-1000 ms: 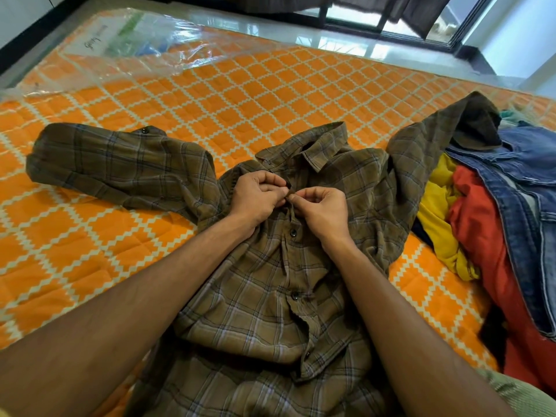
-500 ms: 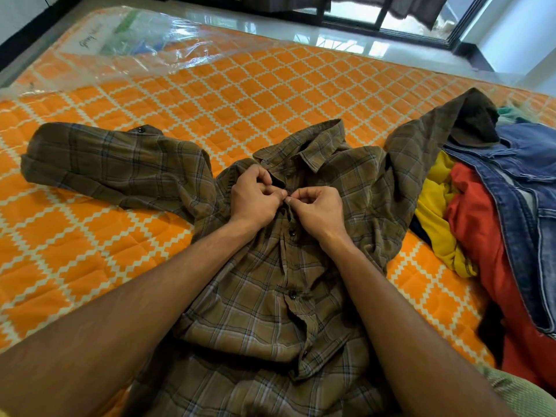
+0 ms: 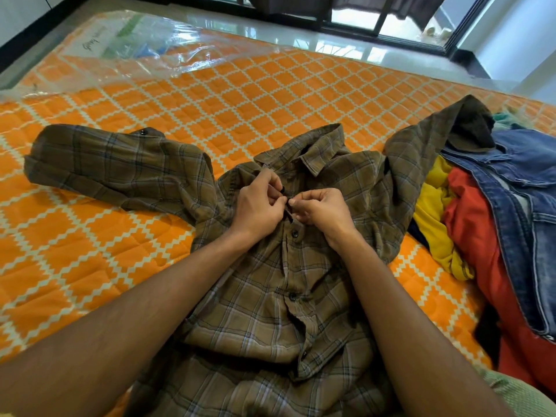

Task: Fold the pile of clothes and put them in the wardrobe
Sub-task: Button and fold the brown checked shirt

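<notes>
**Clerk:** Item one, hands?

**Checker:** Left hand (image 3: 258,207): fingers curled, pinching the front edge of the plaid shirt (image 3: 270,311) just below the collar (image 3: 313,158). Right hand (image 3: 325,210): fingers curled, pinching the facing edge. Thumbs nearly touching.

**Clerk:** Anything between them?

**Checker:** One dark top button (image 3: 282,189), at the left fingertips. A second ago the left fingers cover that spot and no button shows. Both hands keep their hold at the same place on the shirt.

**Clerk:** Shirt, position?

**Checker:** Front up on the orange mattress (image 3: 255,94), collar far, hem near. A lower button (image 3: 294,234) sits just near of the hands, fastened. Left sleeve (image 3: 114,167) spread flat to the left. Right sleeve (image 3: 421,139) draped up onto the clothes pile. Both lie as in the earlier frames.

**Clerk:** Pile, contents?

**Checker:** Right edge of the mattress: yellow garment (image 3: 433,212) touching the shirt, red garment (image 3: 475,236) beside it, denim piece (image 3: 526,182) on top. Unchanged.

**Clerk:** Further out?

**Checker:** Clear plastic wrap (image 3: 135,49) over the far left corner of the mattress; glossy floor (image 3: 270,34) beyond.
</notes>
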